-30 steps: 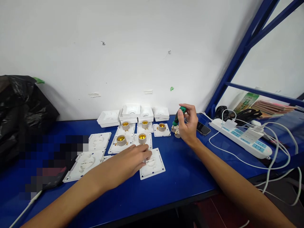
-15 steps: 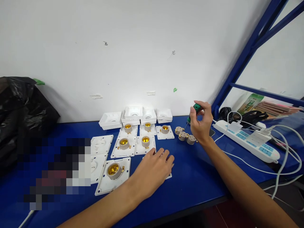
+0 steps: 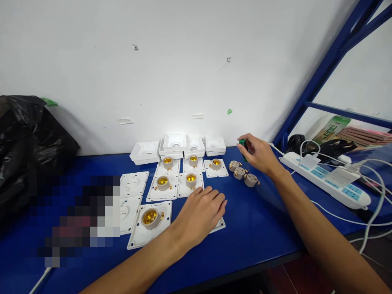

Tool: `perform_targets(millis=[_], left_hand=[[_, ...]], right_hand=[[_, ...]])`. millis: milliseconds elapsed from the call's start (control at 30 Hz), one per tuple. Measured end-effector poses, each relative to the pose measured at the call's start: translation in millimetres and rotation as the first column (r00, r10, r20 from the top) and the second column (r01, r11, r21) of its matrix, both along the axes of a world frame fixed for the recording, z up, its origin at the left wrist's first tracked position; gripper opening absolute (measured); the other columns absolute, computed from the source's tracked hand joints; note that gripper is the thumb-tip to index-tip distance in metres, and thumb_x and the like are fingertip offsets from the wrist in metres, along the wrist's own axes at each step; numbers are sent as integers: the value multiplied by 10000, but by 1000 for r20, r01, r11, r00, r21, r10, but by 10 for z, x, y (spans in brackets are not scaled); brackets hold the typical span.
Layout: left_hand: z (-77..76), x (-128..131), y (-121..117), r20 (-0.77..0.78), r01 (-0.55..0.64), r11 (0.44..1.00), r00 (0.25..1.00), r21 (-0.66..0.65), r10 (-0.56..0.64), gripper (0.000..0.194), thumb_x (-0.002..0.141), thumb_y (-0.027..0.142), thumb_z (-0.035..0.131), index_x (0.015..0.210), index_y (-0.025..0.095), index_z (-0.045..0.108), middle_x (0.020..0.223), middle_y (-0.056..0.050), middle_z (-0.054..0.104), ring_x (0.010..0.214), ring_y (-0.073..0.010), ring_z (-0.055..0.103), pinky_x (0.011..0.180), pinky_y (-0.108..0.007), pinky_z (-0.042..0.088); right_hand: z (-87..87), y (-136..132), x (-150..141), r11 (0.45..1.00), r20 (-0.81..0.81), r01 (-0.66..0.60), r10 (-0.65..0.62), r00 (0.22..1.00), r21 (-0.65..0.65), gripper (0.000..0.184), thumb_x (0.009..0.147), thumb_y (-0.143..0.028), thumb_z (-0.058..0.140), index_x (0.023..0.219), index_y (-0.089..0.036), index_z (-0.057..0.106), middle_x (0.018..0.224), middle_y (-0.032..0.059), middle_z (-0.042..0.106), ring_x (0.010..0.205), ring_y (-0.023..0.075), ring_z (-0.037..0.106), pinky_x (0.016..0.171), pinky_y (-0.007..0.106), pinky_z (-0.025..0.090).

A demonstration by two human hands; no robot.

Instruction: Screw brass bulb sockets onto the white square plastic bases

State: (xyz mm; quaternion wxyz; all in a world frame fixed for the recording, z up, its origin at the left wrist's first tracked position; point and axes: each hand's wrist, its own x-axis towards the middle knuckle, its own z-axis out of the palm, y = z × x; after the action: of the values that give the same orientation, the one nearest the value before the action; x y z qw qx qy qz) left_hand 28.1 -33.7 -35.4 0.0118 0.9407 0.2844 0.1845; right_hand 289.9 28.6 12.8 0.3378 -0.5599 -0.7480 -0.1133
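My left hand (image 3: 202, 210) is curled palm down over a white square plate (image 3: 221, 225). It covers most of that plate, and whatever its fingers close on is hidden. At the right, my right hand (image 3: 255, 153) is closed around the green handle of a screwdriver (image 3: 243, 143). The screwdriver points down beside loose round lamp sockets (image 3: 251, 179), which sit upside down on the table. Several white plates with brass-lined lamp sockets (image 3: 150, 217) lie to the left of and beyond my left hand.
White square covers (image 3: 145, 152) stand along the wall, some stacked. Bare white plates (image 3: 133, 183) lie at the left, next to a pixelated patch. A black plastic bag (image 3: 27, 139) is at far left. A power strip (image 3: 324, 179) with white cables and a blue frame (image 3: 324, 65) occupy the right.
My right hand has tipped over and lowered slightly with the screwdriver. My left hand's fingers have drawn closer together over the plate. The view has shifted a little.
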Motion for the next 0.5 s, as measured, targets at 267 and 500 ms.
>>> perform_targets(millis=[267,500], left_hand=[[33,27,4,34,7,999,999,-45,-5,277,1057,252,415,868,185,607,835,-13,692,818,-199,650,781,-374,498],[41,10,14,16,15,996,1000,-92,-13,247,1047,313,471,896,184,618,815,-9,662,768,-185,642,771,-351,504]], right_hand=[[78,-49,-32,994,55,-12,18,998,-113,190,948,-400,579,1046,-240,610,666,-22,559,588,152,513,608,301,375],[23,-83,-227,969,-14,-174,174,985,-174,176,932,-375,616,1025,-225,617,602,-60,465,539,126,452,567,288,350]])
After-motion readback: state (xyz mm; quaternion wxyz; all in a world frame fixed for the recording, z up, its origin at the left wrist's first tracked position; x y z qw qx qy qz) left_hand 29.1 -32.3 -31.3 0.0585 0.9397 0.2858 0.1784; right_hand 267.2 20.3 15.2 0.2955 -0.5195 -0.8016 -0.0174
